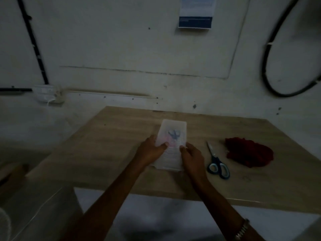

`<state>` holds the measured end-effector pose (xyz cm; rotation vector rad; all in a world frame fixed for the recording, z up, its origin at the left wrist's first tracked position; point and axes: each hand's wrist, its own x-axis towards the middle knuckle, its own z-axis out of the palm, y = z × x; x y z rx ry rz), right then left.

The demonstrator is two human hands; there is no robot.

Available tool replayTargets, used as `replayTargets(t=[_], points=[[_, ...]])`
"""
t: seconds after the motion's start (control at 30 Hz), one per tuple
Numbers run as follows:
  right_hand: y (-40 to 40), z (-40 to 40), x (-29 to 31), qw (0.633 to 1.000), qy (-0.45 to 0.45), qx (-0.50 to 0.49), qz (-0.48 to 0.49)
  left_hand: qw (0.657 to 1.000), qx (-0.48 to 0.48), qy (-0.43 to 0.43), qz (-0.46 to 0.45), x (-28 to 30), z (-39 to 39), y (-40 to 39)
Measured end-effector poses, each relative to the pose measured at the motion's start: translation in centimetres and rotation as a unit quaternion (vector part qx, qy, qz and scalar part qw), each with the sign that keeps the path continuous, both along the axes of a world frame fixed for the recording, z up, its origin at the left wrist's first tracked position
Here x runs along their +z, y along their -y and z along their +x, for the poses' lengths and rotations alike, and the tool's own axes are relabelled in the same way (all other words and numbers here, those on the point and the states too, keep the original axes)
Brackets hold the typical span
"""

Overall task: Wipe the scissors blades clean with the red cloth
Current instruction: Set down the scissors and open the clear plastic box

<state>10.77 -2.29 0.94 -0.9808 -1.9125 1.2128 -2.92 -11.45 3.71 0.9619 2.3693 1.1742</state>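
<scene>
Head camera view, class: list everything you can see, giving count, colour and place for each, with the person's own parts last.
Table: one, light wood, against the wall.
Plastic packet: one, clear-white with a blue and pink print, table centre, held by both hands.
Scissors: one pair, blue-grey handles, flat on the table right of the packet.
Red cloth: one, dark red, crumpled right of the scissors.
Notice: one, blue and white, on the wall.
Cables: black, on the wall.
Left hand: grips the packet's left edge.
Right hand: grips its right edge.
</scene>
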Motion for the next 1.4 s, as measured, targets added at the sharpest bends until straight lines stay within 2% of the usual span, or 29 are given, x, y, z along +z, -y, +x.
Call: replayTargets(t=[0.1,0.17,0.27,0.37,0.47,0.53,0.63,0.7,0.73,0.87,0.97,1.03,1.13,1.2,1.3,1.4], points=[[-1.9,2.9,0.7,0.999,0.011,-0.031,0.004,0.997,-0.006,-0.076,-0.033,-0.3,3.2,-3.1],[-2.2,3.8,1.4,0.999,0.016,-0.025,-0.014,0.995,0.002,-0.096,-0.037,-0.3,4.0,-4.0],[-1.7,4.2,3.0,0.998,0.055,-0.021,-0.002,0.998,0.011,-0.068,-0.012,0.2,4.4,-4.1],[0.0,4.2,5.9,0.994,0.045,-0.053,0.081,0.999,0.027,-0.027,0.037,1.8,5.1,-3.3],[2.9,4.0,8.9,0.984,-0.024,-0.07,0.161,0.987,0.059,0.046,0.14,3.1,4.7,-1.3],[5.6,3.3,10.2,0.975,-0.038,-0.028,0.217,0.959,0.048,0.155,0.231,3.4,4.0,0.5],[9.5,0.7,10.6,0.946,0.068,0.084,0.306,0.893,0.034,0.314,0.321,3.2,1.5,3.0],[10.9,-1.9,9.7,0.928,0.123,0.124,0.329,0.874,0.034,0.369,0.314,3.0,-1.0,4.6],[11.2,-3.2,8.9,0.928,0.142,0.139,0.315,0.878,0.047,0.374,0.294,2.8,-2.2,5.2],[12.7,-8.3,6.2,0.926,0.173,0.2,0.271,0.94,0.134,0.272,0.158,2.5,-6.2,7.8],[13.7,-10.7,5.1,0.925,0.16,0.226,0.259,0.956,0.175,0.218,0.084,1.7,-8.9,8.7],[13.7,-10.9,4.8,0.926,0.146,0.234,0.256,0.97,0.162,0.174,0.056,0.9,-11.0,9.2],[11.7,-9.1,4.6,0.934,0.106,0.201,0.275,0.984,0.162,0.074,0.018,-0.6,-13.3,9.3],[9.1,-7.2,4.8,0.942,0.072,0.156,0.287,0.984,0.172,-0.031,-0.024,-1.7,-13.6,8.8],[4.8,-3.1,6.0,0.95,0.067,0.073,0.298,0.971,0.153,-0.164,-0.088,-2.6,-13.0,8.2],[0.0,1.6,6.9,0.952,0.109,-0.012,0.285,0.947,0.154,-0.273,-0.068,-3.2,-11.9,7.2]])
